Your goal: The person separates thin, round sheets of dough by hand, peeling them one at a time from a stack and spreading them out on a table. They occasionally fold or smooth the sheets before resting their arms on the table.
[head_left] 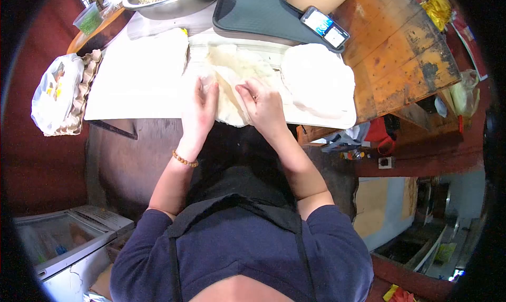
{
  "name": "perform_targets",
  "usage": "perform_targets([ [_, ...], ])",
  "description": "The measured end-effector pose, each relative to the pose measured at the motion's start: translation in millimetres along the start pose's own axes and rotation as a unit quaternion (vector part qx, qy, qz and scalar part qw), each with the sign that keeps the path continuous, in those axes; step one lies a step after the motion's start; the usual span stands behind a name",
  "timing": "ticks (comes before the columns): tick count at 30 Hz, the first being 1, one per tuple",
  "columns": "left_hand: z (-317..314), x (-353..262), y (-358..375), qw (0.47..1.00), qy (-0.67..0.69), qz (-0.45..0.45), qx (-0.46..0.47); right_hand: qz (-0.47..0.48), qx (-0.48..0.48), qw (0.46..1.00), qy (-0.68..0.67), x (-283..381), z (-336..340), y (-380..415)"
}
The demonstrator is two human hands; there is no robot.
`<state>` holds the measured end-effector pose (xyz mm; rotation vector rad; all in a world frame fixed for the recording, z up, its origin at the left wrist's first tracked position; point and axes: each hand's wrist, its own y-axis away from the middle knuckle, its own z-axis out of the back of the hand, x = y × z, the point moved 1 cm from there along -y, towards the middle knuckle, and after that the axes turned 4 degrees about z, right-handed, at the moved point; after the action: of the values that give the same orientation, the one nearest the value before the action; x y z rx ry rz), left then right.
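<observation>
Thin pale sheet (227, 102) over white tray (346, 123), between both hands. Right hand (262, 102) pinches sheet's raised edge. Left hand (202, 102) beside opposite edge, fingers curled; grip cannot tell. Sheet looks flimsy: uneven pull might tear it. White pile (319, 78) just right; phone (324, 26) beyond.

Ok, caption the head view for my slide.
Left hand and right hand handle a thin, pale sheet at a white tray, metal bowl beyond.
</observation>
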<state>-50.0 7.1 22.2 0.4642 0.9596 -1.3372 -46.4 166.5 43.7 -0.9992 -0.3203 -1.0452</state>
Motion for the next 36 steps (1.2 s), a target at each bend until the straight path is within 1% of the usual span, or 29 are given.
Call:
perform_targets([
  [1, -2, 0, 0, 1.000, 0.000, 0.000, -0.001, -0.008, -0.012, 1.000, 0.017, 0, -2, -1],
  [2, -5, 1, -1, 0.997, 0.074, 0.004, -0.029, -0.006, -0.012, 1.000, 0.017, 2, -4, -3],
  [3, -7, 3, -2, 0.988, 0.146, 0.009, -0.056, -0.028, -0.035, 0.999, 0.020, 5, -4, -6],
  [4, -9, 6, -4, 0.988, 0.146, 0.010, -0.058, -0.049, -0.059, 0.997, 0.022, 6, -3, -9],
  [6, -13, 10, -5, 0.960, 0.266, -0.024, -0.086, -0.053, -0.062, 0.996, 0.018, 5, -2, -15],
  [7, -11, 11, -6, 0.960, 0.265, -0.024, -0.086, -0.057, -0.067, 0.996, 0.016, 4, 0, -18],
  [9, -5, 14, -9, 0.961, 0.268, 0.012, -0.061, -0.064, -0.059, 0.996, 0.023, 1, 2, -21],
  [10, -2, 16, -10, 0.961, 0.269, 0.030, -0.051, -0.062, -0.062, 0.996, 0.001, -1, 4, -22],
  [11, 0, 19, -11, 0.962, 0.268, 0.031, -0.052, -0.059, -0.063, 0.996, -0.021, -2, 4, -23],
  [13, 3, 23, -14, 0.965, 0.258, -0.008, -0.039, -0.061, -0.077, 0.995, -0.031, -11, 7, -25],
  [14, 4, 28, -16, 0.965, 0.257, -0.006, -0.041, -0.063, -0.093, 0.993, -0.039, -15, 9, -27],
  [16, 6, 36, -19, 0.979, 0.199, -0.009, -0.052, -0.061, -0.101, 0.992, -0.033, -20, 14, -29],
  [17, 9, 40, -19, 0.978, 0.199, -0.008, -0.054, -0.061, -0.112, 0.992, -0.026, -23, 17, -30],
  [19, 20, 37, -20, 0.978, 0.206, 0.018, -0.009, -0.075, -0.110, 0.991, -0.017, -25, 28, -32],
  [21, 28, 37, -19, 0.983, 0.181, 0.021, -0.007, -0.118, -0.093, 0.989, -0.003, -25, 37, -34],
  [22, 30, 38, -19, 0.987, 0.156, 0.024, -0.005, -0.114, -0.105, 0.988, -0.013, -27, 39, -34],
  [23, 32, 41, -19, 0.987, 0.156, 0.025, -0.006, -0.114, -0.104, 0.988, -0.013, -29, 41, -35],
  [25, 36, 45, -22, 0.980, 0.200, -0.015, -0.007, -0.108, -0.097, 0.989, -0.006, -32, 47, -37],
  [26, 41, 46, -22, 0.984, 0.178, 0.009, -0.002, -0.102, -0.096, 0.990, -0.002, -36, 49, -38],
  [29, 49, 56, -26, 0.987, 0.156, 0.025, -0.001, -0.089, -0.112, 0.990, 0.010, -44, 57, -42],
  [30, 55, 45, -23, 0.988, 0.147, 0.040, 0.001, -0.102, -0.118, 0.988, 0.011, -41, 61, -43],
  [33, 57, 54, -25, 0.988, 0.154, 0.028, 0.002, -0.106, -0.120, 0.987, 0.009, -49, 68, -44],
  [36, 59, 61, -27, 0.984, 0.175, 0.036, 0.011, -0.101, -0.133, 0.986, 0.001, -55, 73, -44],
])
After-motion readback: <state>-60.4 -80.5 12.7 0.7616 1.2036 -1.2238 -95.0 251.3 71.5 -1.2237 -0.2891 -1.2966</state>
